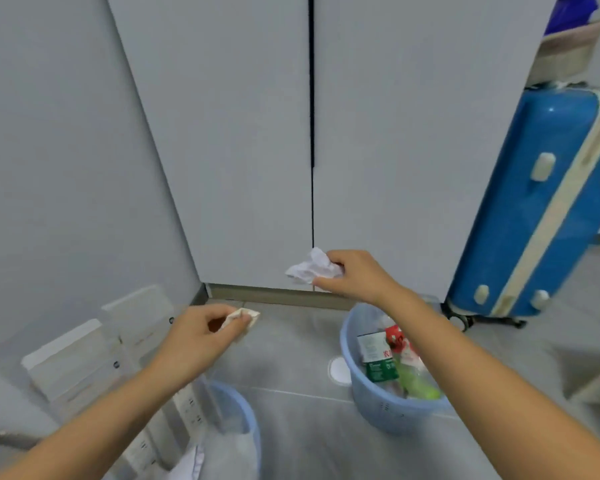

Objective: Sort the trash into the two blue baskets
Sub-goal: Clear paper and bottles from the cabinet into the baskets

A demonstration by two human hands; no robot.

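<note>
The light was soft, even and rather cool, without strong shadows. A small bright glare spot sat on the blue suitcase [534, 188]. The whole picture was slightly blurred, and the print on the packages in the right basket [371, 403] could not be read. The wide lens bent the cabinet doors [257, 133] outward, and the edges looked stretched and softer.

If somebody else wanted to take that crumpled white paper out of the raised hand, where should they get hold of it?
By the loose crumpled end of the white paper that sticks out past the right hand, coming from the side towards the left hand. The other end is buried under the pinching fingers, so only that free end offers a hold.
</note>
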